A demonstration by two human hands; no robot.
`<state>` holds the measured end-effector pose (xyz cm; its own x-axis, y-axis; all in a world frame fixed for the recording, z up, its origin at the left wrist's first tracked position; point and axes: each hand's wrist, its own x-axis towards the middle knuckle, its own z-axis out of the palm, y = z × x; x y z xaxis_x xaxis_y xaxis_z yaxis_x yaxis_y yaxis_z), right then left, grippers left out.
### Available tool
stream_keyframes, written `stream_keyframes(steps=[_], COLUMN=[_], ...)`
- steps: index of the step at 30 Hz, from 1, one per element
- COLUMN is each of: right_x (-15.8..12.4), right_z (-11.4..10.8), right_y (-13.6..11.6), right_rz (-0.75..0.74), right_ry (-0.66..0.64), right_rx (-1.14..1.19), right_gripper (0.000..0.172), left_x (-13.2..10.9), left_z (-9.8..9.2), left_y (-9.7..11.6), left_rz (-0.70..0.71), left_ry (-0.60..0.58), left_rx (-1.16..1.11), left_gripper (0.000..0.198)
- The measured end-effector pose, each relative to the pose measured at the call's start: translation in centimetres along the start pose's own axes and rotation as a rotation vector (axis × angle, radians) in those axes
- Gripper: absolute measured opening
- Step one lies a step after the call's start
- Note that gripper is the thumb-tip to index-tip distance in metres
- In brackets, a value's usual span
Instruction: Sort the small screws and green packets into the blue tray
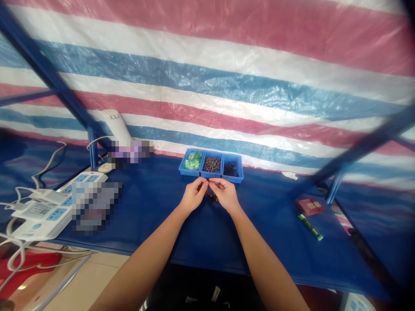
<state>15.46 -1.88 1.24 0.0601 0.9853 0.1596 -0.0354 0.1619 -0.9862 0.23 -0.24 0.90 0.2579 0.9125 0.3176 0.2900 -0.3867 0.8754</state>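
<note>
My left hand [193, 195] and my right hand [226, 193] meet fingertip to fingertip over the blue table [162, 224], both pinched together. What they pinch is too small to make out. A small dark heap of parts [212, 197] lies on the table right under them. Just beyond stand three joined blue bins: the left bin [192, 163] holds green packets, the middle bin [212, 164] small brownish parts, the right bin [231, 169] dark parts.
White power strips [48, 207] with tangled cables sit at the left edge. A red box [310, 206] and a green pen-like item [310, 227] lie at the right. Blue frame posts [335, 185] rise on both sides; a striped tarp [227, 86] hangs behind.
</note>
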Motion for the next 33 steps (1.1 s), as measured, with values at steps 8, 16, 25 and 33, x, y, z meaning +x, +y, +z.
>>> stream_keyframes(steps=[8,16,25,33], right_x=[0.0,0.7,0.9,-0.6], right_z=[0.0,0.1,-1.3,-1.3], right_y=[-0.1,0.7,0.4,-0.1], right_rz=[0.019,0.135,-0.130,-0.238], right_ry=[-0.027,0.063,0.045,-0.255], right_rx=[0.026,0.177,-0.321,-0.989], right_gripper=[0.033,0.035,0.022,0.013], left_x=[0.0,0.1,0.4,0.6], left_z=[-0.1,0.0,0.0,-0.1], left_y=[0.4,0.3,-0.4,-1.6], left_rz=[-0.001,0.005,0.082,0.006], left_ry=[-0.035,-0.020,-0.087,-0.007], left_rx=[0.030,0.109,0.246,0.260], left_gripper=[0.036,0.038,0.018,0.015])
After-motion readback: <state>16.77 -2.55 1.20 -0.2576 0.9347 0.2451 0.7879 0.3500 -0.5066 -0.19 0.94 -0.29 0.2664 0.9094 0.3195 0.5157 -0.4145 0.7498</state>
